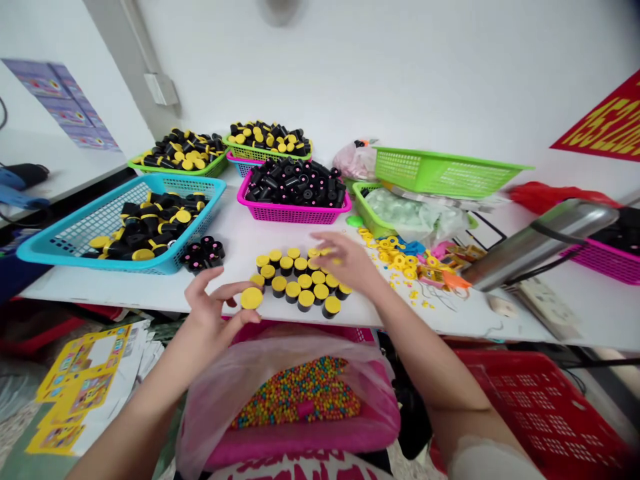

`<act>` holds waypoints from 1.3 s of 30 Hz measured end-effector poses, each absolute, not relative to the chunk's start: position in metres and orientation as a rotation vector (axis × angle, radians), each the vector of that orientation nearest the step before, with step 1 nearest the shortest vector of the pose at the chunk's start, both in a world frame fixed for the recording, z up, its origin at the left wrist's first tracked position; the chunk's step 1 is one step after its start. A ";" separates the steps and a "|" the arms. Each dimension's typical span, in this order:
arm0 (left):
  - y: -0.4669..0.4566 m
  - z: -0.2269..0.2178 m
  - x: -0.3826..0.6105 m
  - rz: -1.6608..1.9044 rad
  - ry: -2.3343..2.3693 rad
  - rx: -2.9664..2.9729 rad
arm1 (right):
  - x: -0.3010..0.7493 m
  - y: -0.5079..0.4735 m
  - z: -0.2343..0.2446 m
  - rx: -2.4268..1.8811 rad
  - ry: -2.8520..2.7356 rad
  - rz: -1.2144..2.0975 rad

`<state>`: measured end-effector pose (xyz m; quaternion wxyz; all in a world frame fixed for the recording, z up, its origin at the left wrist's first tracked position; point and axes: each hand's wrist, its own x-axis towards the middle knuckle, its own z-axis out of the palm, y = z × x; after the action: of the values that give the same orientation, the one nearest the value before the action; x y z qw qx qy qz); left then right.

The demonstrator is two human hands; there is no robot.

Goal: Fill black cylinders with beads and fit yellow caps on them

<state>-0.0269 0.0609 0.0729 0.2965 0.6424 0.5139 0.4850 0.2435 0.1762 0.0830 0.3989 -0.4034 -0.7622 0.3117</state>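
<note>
Your left hand (210,313) pinches one yellow-capped black pot (251,298) between thumb and fingertips, at the near edge of the bench (240,233). Just at 2 o'clock from it stands a cluster of matching capped pots (300,283). Your right hand (350,267) hovers over the cluster's 3 o'clock side, too blurred to tell whether it grips anything. At 6 o'clock, a bag of coloured beads (300,393) lies open. A blue basket (50,257) sits at 10 o'clock.
</note>
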 end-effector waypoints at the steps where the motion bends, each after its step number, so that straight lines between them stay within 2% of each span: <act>1: 0.065 0.063 -0.032 1.272 1.443 1.658 | 0.257 0.198 0.086 -1.255 -2.000 0.509; 3: 0.074 0.046 -0.038 1.179 1.564 1.580 | 0.281 0.240 0.088 -1.713 -2.175 0.115; 6: 0.086 0.034 -0.036 1.042 1.661 1.520 | 0.302 0.283 0.082 -1.946 -2.213 0.043; 11: 0.102 0.040 -0.020 0.930 1.656 1.559 | 0.305 0.306 0.063 -2.269 -2.152 0.013; 14: 0.109 0.042 -0.027 0.967 1.570 1.667 | 0.302 0.308 0.059 -2.345 -2.144 -0.031; 17: 0.112 0.043 -0.050 1.064 1.821 1.858 | 0.298 0.301 0.058 -2.361 -2.145 -0.105; 20: 0.110 0.047 -0.072 0.973 2.299 1.960 | 0.294 0.281 0.061 -2.303 -2.182 -0.186; 23: 0.106 0.052 -0.082 0.711 2.526 1.847 | 0.291 0.259 0.066 -2.201 -2.242 -0.238; 26: 0.106 0.057 -0.080 0.480 2.557 1.772 | 0.290 0.242 0.073 -2.039 -2.276 -0.250; 33: 0.130 0.073 -0.067 0.268 2.602 1.768 | 0.278 0.199 0.098 -1.282 -2.093 -0.237; 39: 0.145 0.081 -0.063 0.259 2.607 1.718 | 0.255 0.140 0.128 -0.887 -1.963 -0.327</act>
<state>-0.0635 0.1455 0.0806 0.0042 0.5484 0.8321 0.0826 0.2554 0.1396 0.1277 0.4629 -0.3609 -0.7986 -0.1332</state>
